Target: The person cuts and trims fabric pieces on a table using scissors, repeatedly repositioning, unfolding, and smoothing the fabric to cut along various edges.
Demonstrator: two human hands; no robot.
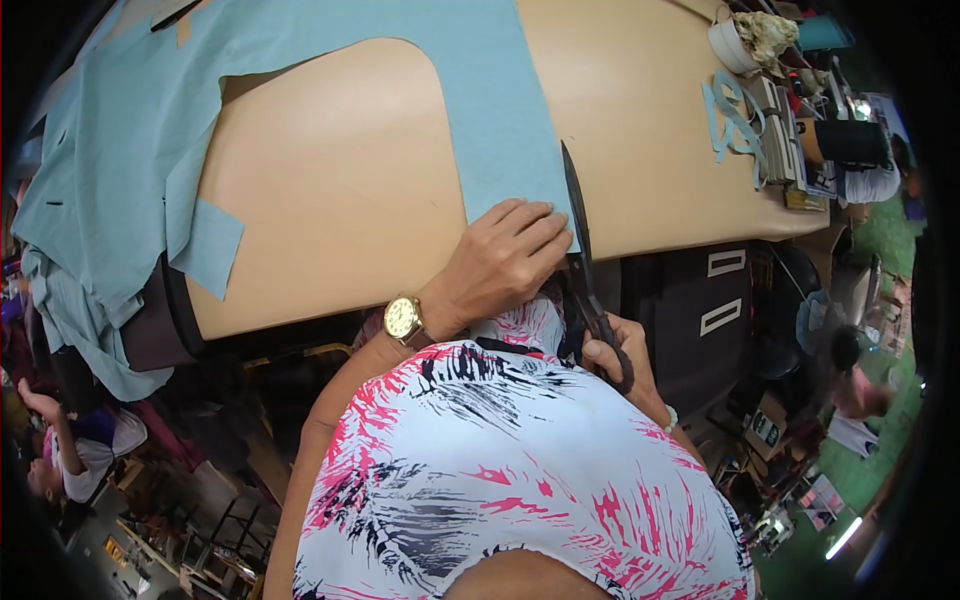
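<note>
A long piece of light blue fabric (pixel 495 110) curves over the tan tabletop, and its narrow end reaches the near edge. On that end lies my left hand (pixel 508 252), palm down, fingers side by side on the cloth and slightly bent; its thumb is hidden. A gold-faced watch (pixel 402 318) is on that wrist. My right hand (pixel 632 362) is closed around the handles of large dark scissors (pixel 580 235). Their blades point away from me along the fabric's right edge and look nearly closed. I cannot tell whether cloth is between them.
More blue fabric (pixel 110 190) hangs over the left side of the tan table (pixel 330 190). Blue offcuts (pixel 735 120) lie at the right, beside stacked items (pixel 782 130) and a white container (pixel 733 47). A dark cabinet (pixel 685 310) stands below. Another person (pixel 75 450) is at lower left.
</note>
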